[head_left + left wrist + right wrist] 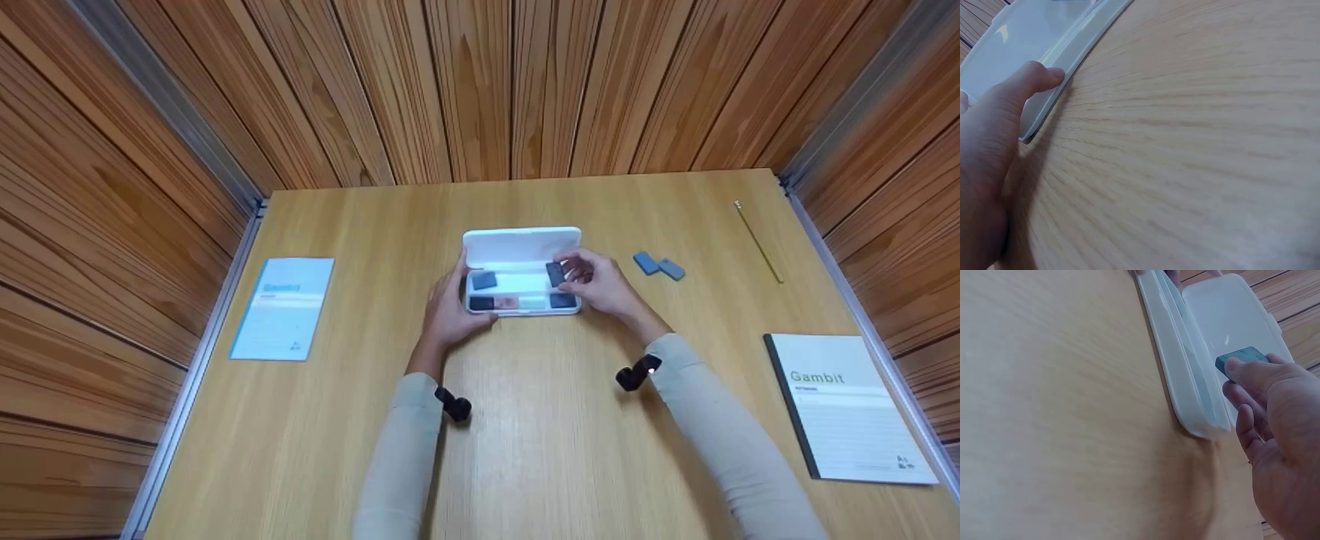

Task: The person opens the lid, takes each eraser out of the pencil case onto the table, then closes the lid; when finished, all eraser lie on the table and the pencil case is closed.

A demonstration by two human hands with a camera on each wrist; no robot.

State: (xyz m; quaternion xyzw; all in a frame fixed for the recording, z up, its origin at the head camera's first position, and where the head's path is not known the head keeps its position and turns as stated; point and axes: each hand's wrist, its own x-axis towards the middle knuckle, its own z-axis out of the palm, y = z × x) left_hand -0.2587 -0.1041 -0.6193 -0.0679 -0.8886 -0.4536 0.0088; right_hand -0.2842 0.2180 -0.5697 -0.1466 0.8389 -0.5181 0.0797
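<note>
A white pencil case [523,247] lies on the table with its lid raised at the back. My left hand [451,309] grips its left end, the thumb [1044,79] on the front edge and the fingers along the side. Between thumb and fingers, my right hand [602,283] pinches a dark blue-grey eraser [1241,359] over the case's right end. Another dark eraser [484,280] sits inside the case at the left. Along the front of the case show dark patches at both ends and a pinkish one between.
Two blue-grey erasers [646,263] lie touching, right of the case. A thin gold-coloured pencil [759,241] is farther right. One notebook [847,405] lies at the front right, a blue-edged one [283,309] at the left. Wood-panelled walls [480,90] enclose the table's back and sides.
</note>
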